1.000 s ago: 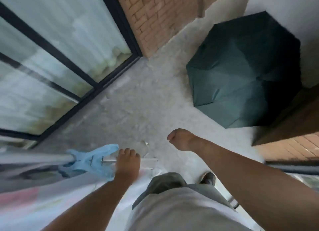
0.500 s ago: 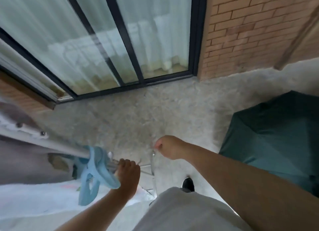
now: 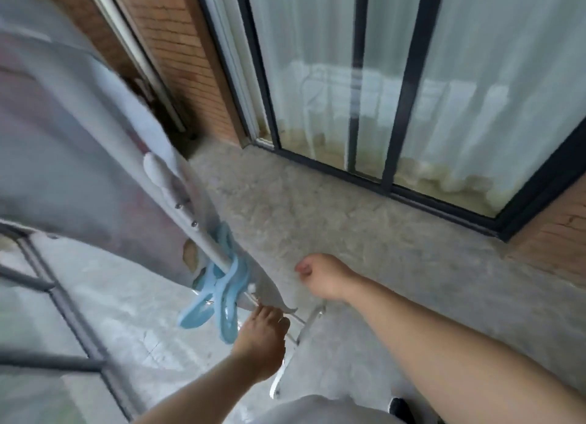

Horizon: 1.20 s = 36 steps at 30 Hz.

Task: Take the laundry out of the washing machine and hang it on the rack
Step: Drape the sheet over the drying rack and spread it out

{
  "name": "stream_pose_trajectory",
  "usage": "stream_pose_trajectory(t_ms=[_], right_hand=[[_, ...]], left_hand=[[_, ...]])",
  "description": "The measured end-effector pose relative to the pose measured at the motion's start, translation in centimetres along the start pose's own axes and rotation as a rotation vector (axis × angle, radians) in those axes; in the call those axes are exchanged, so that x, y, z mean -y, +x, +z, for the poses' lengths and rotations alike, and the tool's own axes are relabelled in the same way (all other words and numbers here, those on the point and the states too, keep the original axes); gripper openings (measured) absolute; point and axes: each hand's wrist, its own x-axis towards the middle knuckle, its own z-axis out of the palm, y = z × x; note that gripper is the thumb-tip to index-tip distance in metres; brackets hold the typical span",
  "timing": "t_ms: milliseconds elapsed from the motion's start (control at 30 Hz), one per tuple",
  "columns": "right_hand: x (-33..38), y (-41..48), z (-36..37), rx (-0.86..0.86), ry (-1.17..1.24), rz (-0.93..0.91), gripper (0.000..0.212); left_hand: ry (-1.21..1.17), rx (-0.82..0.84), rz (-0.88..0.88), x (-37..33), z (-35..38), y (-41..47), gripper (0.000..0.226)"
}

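Note:
A pale grey sheet [image 3: 79,170] with faint pink patches hangs over the white metal rack [image 3: 187,211] on the left. Two light blue clothes pegs [image 3: 222,284] clamp it to the rack's rail. My left hand [image 3: 261,344] is at the sheet's lower corner, just below the pegs, fingers curled and pinching the cloth's edge. My right hand [image 3: 320,274] hovers to the right of the rack over the floor, fingers curled into a loose fist with nothing in it. The washing machine is out of view.
A concrete floor [image 3: 364,233] runs ahead. Dark-framed sliding glass doors [image 3: 396,90] with white curtains behind them stand ahead, and brick wall [image 3: 177,49] lies beside them. A metal railing [image 3: 63,328] is at lower left. The rack's white leg [image 3: 298,344] slants down near my body.
The view has swung left: the green umbrella has left the frame and the sheet fills the left side. My left hand stays at the sheet's end; my right hand stays curled.

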Motion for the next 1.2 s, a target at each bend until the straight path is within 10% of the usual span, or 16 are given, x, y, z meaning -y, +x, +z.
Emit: stream_pose_trajectory(t_ms=[300, 433, 533, 633, 733, 833, 1067, 1200], right_hand=[[9.0, 2.1, -3.2, 0.036, 0.054, -0.442, 0.020], [11.8, 1.9, -4.9, -0.002, 0.269, -0.557, 0.015], [14.0, 1.3, -5.7, 0.039, 0.364, -0.641, 0.030], [16.2, 1.1, -5.9, 0.032, 0.429, -0.679, 0.028], [18.0, 1.1, -6.1, -0.021, 0.387, -0.661, 0.021], [18.8, 1.4, -7.1, -0.155, 0.228, -0.613, 0.023], [18.6, 3.1, -10.5, -0.128, 0.547, -0.336, 0.016], [18.5, 4.1, -11.4, -0.191, 0.737, -0.292, 0.006]], left_hand=[[-0.831, 0.094, -0.896, 2.8, 1.1, -6.6, 0.029], [-1.240, -0.356, -1.307, 5.3, -1.7, -9.9, 0.031], [-1.249, -0.948, -1.193, 5.0, -8.6, -11.8, 0.028], [-1.248, -1.248, -0.698, 3.7, -15.6, -12.6, 0.025], [-1.013, -1.185, -0.581, 2.8, -19.8, -11.5, 0.014], [-0.888, -1.052, -0.840, 3.9, -20.5, -9.0, 0.011], [-1.680, -1.122, -1.002, 8.0, -19.1, -7.8, 0.021], [-1.552, -1.184, -1.093, 9.6, -18.6, -8.4, 0.024]])
